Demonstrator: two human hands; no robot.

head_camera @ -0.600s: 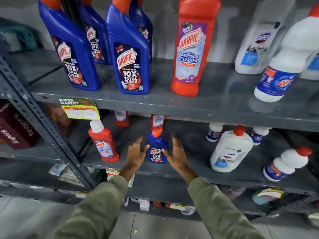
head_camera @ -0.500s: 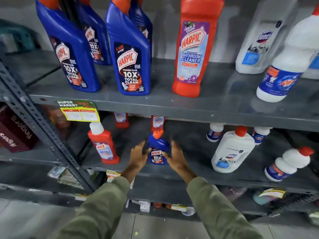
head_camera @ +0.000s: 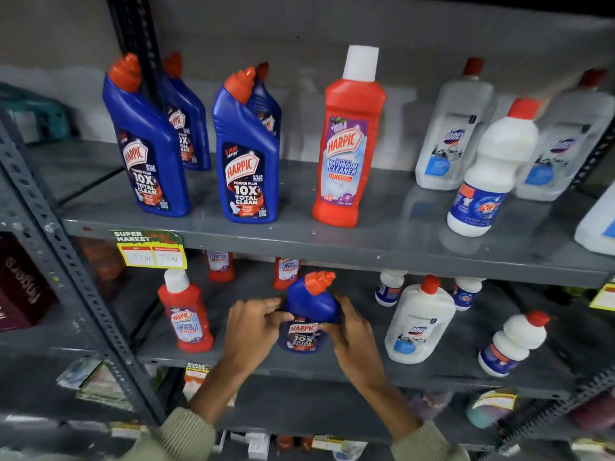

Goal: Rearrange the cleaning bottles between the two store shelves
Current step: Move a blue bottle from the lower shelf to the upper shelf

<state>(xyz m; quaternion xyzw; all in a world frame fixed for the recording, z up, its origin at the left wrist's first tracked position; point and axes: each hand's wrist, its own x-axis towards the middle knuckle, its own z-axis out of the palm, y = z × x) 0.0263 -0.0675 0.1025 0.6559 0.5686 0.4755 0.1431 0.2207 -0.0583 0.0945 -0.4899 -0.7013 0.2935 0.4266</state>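
A small blue Harpic bottle (head_camera: 311, 304) with an orange cap stands on the lower grey shelf (head_camera: 332, 364). My left hand (head_camera: 253, 331) grips its left side and my right hand (head_camera: 352, 334) grips its right side, fingers wrapped over the label. On the upper shelf (head_camera: 332, 241) stand large blue Harpic bottles (head_camera: 246, 154), (head_camera: 146, 151), a tall red Harpic bathroom cleaner (head_camera: 349, 144) and white bottles (head_camera: 492, 168). A small red Harpic bottle (head_camera: 186, 314) stands left of my hands on the lower shelf.
White Domex jug (head_camera: 419, 324) and a small white bottle (head_camera: 512, 344) stand to the right on the lower shelf. More small bottles line its back. A perforated metal upright (head_camera: 66, 261) rises at the left, with a yellow price tag (head_camera: 151, 251) on the upper shelf edge.
Both hands have closed in from either side and taken hold of the small blue bottle. The view has tilted upward, showing the tops of the upper bottles.
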